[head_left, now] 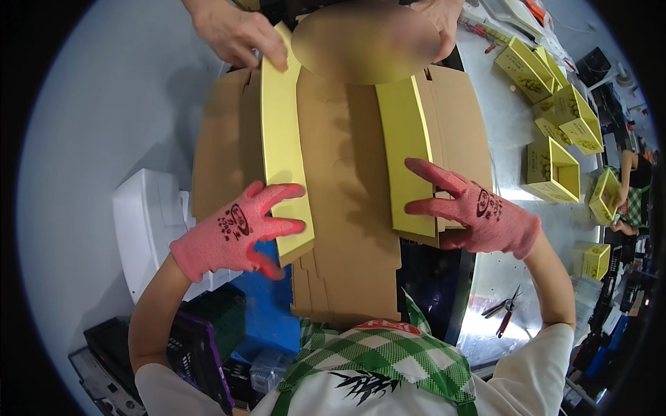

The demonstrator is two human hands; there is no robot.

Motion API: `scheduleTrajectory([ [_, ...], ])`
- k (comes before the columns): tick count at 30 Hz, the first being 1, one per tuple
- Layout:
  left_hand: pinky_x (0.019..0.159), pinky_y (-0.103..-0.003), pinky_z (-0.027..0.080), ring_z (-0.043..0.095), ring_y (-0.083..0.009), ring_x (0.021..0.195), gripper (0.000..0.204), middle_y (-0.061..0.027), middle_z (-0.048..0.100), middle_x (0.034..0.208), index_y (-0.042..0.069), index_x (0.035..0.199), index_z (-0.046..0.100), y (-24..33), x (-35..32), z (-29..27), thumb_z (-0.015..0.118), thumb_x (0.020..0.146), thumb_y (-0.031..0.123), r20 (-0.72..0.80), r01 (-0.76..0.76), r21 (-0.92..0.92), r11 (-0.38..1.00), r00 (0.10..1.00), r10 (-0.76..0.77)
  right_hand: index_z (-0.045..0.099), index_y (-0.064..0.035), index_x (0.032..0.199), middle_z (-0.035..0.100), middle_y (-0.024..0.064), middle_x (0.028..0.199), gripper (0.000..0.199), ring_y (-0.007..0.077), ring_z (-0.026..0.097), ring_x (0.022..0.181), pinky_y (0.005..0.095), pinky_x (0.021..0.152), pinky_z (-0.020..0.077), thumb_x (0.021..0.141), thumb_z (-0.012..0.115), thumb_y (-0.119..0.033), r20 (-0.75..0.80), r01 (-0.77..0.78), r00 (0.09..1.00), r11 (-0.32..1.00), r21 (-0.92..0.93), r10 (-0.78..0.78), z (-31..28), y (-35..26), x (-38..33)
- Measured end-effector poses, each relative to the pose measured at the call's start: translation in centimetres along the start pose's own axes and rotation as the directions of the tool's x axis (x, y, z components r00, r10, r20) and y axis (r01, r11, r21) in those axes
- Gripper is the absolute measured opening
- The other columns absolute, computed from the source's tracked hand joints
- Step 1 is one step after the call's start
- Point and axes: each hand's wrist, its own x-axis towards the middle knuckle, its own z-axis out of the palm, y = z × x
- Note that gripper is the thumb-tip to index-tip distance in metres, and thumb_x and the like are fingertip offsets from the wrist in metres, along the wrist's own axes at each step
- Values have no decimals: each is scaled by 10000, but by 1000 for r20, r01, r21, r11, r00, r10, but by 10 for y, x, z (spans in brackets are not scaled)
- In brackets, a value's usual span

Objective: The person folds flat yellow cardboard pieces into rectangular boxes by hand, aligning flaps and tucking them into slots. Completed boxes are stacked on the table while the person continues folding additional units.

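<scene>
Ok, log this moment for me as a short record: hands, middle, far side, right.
Left hand: fingers over near end of left yellow panel
Right hand: fingers over right yellow panel; grip unclear
Between panels: brown cardboard
Far side: co-worker's hand at left yellow panel
Right: metal table with yellow boxes, red-handled tool

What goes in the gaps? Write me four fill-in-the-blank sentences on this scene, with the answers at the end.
1. The left hand and right hand are gloved in ____.
2. The left panel and right panel, one at each hand, are coloured ____.
3. The cardboard between those panels is coloured ____.
4. The red-handled tool lies to the ____ of the cardboard.

Missing words: pink; yellow; brown; right.
</scene>
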Motion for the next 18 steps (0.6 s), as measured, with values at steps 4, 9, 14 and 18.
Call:
scheduleTrajectory([
  [4, 732, -437, 465, 542, -347, 873, 596, -134, 573, 1064, 65, 929, 650, -22, 6, 13, 900, 467, 348, -295, -37, 180, 983, 951, 90, 599, -147, 946, 532, 32, 1112, 439, 266, 508, 878, 405, 752, 448, 580, 769, -320, -92, 179, 968, 897, -404, -235, 1, 22, 18],
  [9, 514, -340, 419, 512, -230, 572, 247, -36, 574, 679, 91, 853, 673, -15, 57, 23, 798, 670, 201, -848, 262, 279, 924, 518, 109, 569, -135, 783, 548, 19, 852, 417, 253, 463, 698, 372, 630, 403, 586, 769, -444, -367, 188, 880, 931, -314, -302, 2, 18, 45],
  [14, 580, -349, 451, 497, -235, 651, 447, -36, 521, 775, 123, 1109, 620, 17, 84, 44, 742, 694, 236, -708, 378, 333, 864, 706, -36, 521, -141, 638, 458, -9, 643, 410, 212, 405, 575, 348, 529, 332, 526, 817, -402, -614, -87, 725, 842, -533, -314, 42, 18, 83],
  [18, 633, -337, 455, 466, -223, 683, 645, -47, 479, 839, 164, 1293, 523, 31, 74, 33, 721, 691, 278, -506, 285, 414, 865, 862, -42, 547, -162, 677, 457, -17, 665, 350, 200, 429, 601, 347, 543, 341, 578, 783, -401, -620, -179, 745, 823, -540, -245, 54, 16, 75],
])
